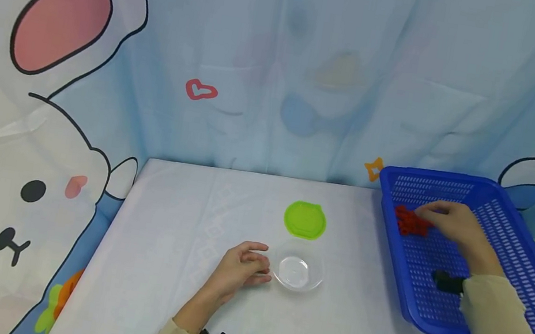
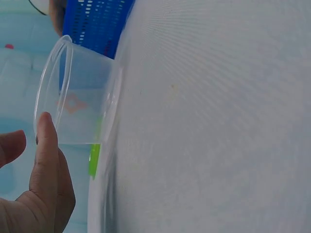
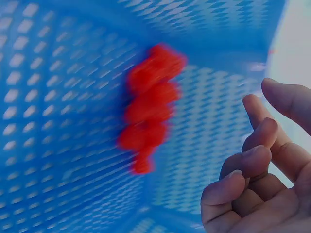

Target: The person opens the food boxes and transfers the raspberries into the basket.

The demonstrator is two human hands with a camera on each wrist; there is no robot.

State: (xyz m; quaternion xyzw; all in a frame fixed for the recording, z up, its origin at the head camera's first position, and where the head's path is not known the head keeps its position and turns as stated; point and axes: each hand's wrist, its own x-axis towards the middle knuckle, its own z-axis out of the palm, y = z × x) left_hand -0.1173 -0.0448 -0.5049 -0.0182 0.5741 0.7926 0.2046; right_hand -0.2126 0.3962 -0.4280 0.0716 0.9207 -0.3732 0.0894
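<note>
My left hand is beside a clear plastic bowl, its relaxed fingertips right at the bowl's side. In the left wrist view one finger overlaps the rim of the clear bowl, and the thumb stands apart. Over the blue basket, my right hand reaches toward a small heap of red pieces. In the right wrist view the red pieces look blurred against the mesh. The fingers of the right hand are loosely bent, with thumb and forefinger apart and nothing between them.
A lime-green lid-like disc lies just behind the bowl on the white tablecloth. The blue mesh basket stands at the table's right side. A printed curtain hangs along the back.
</note>
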